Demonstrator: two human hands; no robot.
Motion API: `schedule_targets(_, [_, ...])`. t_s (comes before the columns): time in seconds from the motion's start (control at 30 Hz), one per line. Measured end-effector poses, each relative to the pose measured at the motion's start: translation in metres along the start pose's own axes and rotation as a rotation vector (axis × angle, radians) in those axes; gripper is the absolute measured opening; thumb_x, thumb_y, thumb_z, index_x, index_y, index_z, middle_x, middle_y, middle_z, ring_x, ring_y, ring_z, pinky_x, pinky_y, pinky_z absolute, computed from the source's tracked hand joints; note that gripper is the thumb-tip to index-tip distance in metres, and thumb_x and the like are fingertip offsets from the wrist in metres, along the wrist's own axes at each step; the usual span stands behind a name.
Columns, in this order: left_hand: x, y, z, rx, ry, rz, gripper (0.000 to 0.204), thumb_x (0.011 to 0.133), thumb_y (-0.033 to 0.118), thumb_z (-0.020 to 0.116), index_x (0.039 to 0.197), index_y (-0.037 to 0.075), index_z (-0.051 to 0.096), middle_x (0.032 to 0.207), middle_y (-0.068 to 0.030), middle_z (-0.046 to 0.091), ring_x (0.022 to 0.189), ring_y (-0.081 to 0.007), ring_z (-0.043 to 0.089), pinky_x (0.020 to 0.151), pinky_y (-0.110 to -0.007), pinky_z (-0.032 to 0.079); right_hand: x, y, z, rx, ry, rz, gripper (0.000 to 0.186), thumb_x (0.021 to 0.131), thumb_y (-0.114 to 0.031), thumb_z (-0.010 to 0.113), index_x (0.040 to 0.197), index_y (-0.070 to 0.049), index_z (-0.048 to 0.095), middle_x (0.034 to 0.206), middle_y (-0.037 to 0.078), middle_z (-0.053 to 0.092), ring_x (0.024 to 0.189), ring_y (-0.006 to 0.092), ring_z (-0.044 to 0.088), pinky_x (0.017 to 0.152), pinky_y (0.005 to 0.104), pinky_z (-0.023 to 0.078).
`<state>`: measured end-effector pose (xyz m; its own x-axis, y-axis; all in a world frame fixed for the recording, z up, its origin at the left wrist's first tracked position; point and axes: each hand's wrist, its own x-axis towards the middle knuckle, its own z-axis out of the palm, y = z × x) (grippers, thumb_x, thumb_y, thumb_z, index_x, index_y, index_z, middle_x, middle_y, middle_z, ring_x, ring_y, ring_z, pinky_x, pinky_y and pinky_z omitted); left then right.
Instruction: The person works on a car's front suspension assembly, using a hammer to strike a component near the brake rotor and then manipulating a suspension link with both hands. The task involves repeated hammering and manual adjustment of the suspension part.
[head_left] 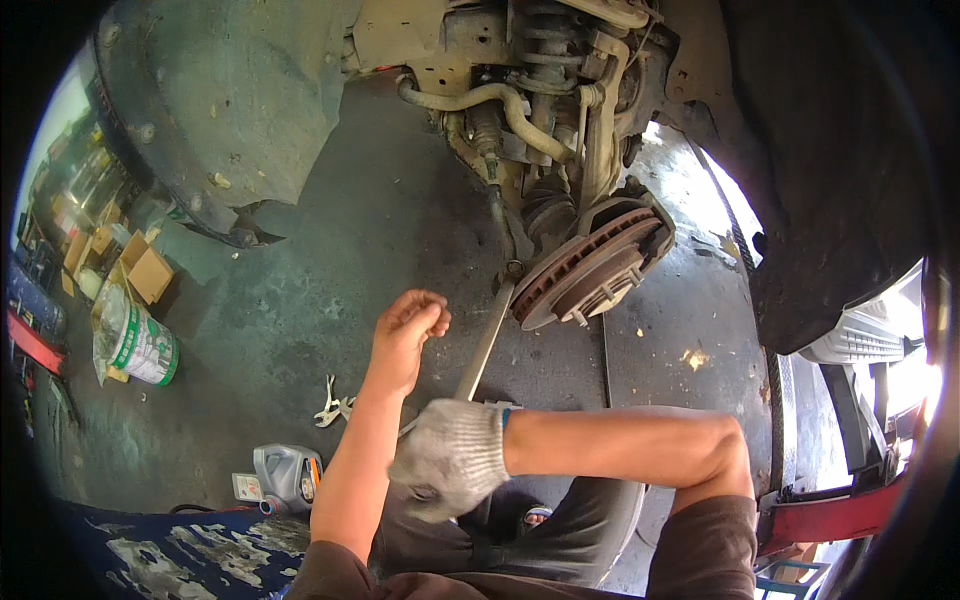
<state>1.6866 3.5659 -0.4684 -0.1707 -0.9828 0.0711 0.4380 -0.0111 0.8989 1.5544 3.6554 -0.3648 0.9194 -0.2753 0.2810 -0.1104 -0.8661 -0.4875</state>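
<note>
My right hand (450,462), in a grey knit glove, is closed round the near end of a long wrench (486,345). Its flat steel shank slants up to the tie rod end (513,268) beside the brake disc (585,268); how its far end seats there is too small to tell. My bare left hand (412,328) is curled into a fist, left of the wrench and apart from it. Nothing shows in its fingers. The rusty disc, with studs on its hub, hangs below the coil spring (550,70) and the curved stabilizer bar (480,97).
On the floor at left lie open-end wrenches (328,403), a grey oil jug (285,475) and a white-green bucket (145,345) near cardboard boxes (148,268). Dark liner panels (230,90) hang at upper left and right. A red lift arm (830,520) stands at lower right.
</note>
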Motion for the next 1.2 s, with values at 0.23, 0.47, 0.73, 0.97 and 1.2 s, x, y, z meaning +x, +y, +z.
schedule_targets(0.23, [0.052, -0.032, 0.005, 0.156, 0.013, 0.022, 0.015, 0.099, 0.01, 0.066, 0.112, 0.005, 0.071, 0.093, -0.0008, 0.069, 0.084, -0.0089, 0.061, 0.075, -0.025, 0.051, 0.042, -0.001, 0.027, -0.107, -0.138, 0.186, 0.037, 0.089, -0.043, 0.064, 0.08, -0.008, 0.071, 0.064, 0.013, 0.068, 0.064, 0.0357, 0.07, 0.06, 0.0471, 0.056])
schedule_targets(0.47, [0.087, -0.029, 0.033, 0.649, -0.232, 0.242, 0.03, 0.097, 0.013, 0.07, 0.126, 0.004, 0.068, 0.099, -0.0057, 0.067, 0.087, -0.0139, 0.064, 0.081, -0.029, 0.053, -0.018, -0.033, 0.076, -0.108, -0.174, 0.06, 0.017, 0.072, -0.025, 0.067, 0.074, -0.009, 0.07, 0.065, 0.01, 0.07, 0.062, 0.0307, 0.071, 0.06, 0.047, 0.057])
schedule_targets(0.73, [0.123, -0.004, 0.051, 1.067, -0.594, 0.32, 0.029, 0.087, 0.016, 0.075, 0.113, 0.005, 0.075, 0.108, -0.0139, 0.066, 0.105, -0.031, 0.065, 0.09, -0.041, 0.053, -0.092, -0.05, 0.126, -0.14, -0.599, 0.348, 0.018, 0.077, -0.023, 0.067, 0.076, -0.007, 0.076, 0.074, 0.014, 0.073, 0.07, 0.0325, 0.074, 0.062, 0.0466, 0.058])
schedule_targets(0.97, [0.114, -0.015, 0.054, 1.052, -0.439, 0.346, 0.027, 0.081, 0.015, 0.081, 0.101, 0.0, 0.072, 0.104, -0.0154, 0.066, 0.101, -0.0326, 0.067, 0.086, -0.042, 0.053, -0.104, -0.008, 0.173, 0.034, -0.813, 0.639, 0.03, 0.086, -0.033, 0.061, 0.098, -0.013, 0.081, 0.103, 0.013, 0.078, 0.101, 0.0346, 0.074, 0.083, 0.047, 0.06])
schedule_targets(1.2, [0.111, -0.024, 0.057, 1.001, -0.355, 0.237, 0.04, 0.075, 0.008, 0.078, 0.113, 0.001, 0.067, 0.107, -0.0164, 0.071, 0.1, -0.0291, 0.069, 0.085, -0.04, 0.055, -0.111, 0.018, 0.221, 0.123, -0.671, 0.831, 0.032, 0.088, -0.037, 0.062, 0.102, -0.015, 0.081, 0.106, 0.013, 0.078, 0.103, 0.0338, 0.074, 0.086, 0.0458, 0.06])
